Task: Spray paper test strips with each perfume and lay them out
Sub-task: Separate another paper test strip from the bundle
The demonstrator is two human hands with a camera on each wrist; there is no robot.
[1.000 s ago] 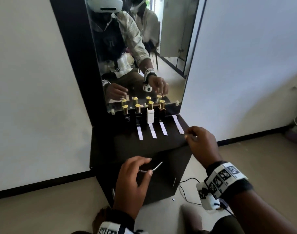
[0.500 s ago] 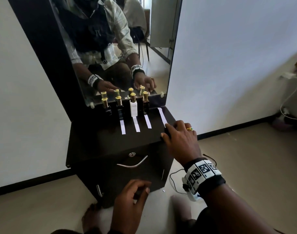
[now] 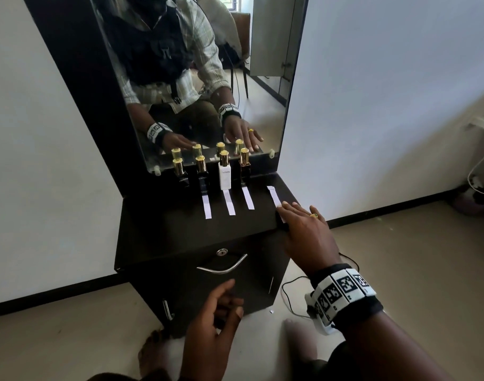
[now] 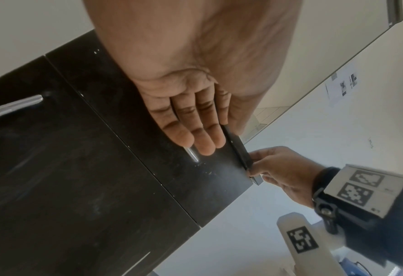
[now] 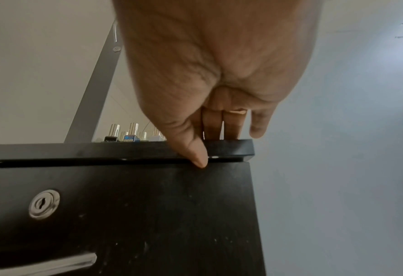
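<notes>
Four gold-capped perfume bottles [image 3: 213,171] are standing in a row against the mirror [image 3: 207,78] on the black counter [image 3: 163,229]. Four white paper strips [image 3: 229,203] are lying flat in front of them. Right hand [image 3: 306,235], grip apart with fingers straight, is resting on the near end of the rightmost strip [image 3: 273,196], thumb against the counter edge. Left hand [image 3: 210,331], grip loosely apart and holding nothing, is hovering before the cabinet door [image 3: 207,292].

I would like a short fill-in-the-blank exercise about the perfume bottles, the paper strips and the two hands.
1. ____ perfume bottles stand before the mirror.
2. Only one bottle's body is ____.
3. The right hand rests on the ____ paper strip.
4. The left hand holds ____.

Missing words: four; white; rightmost; nothing
</notes>
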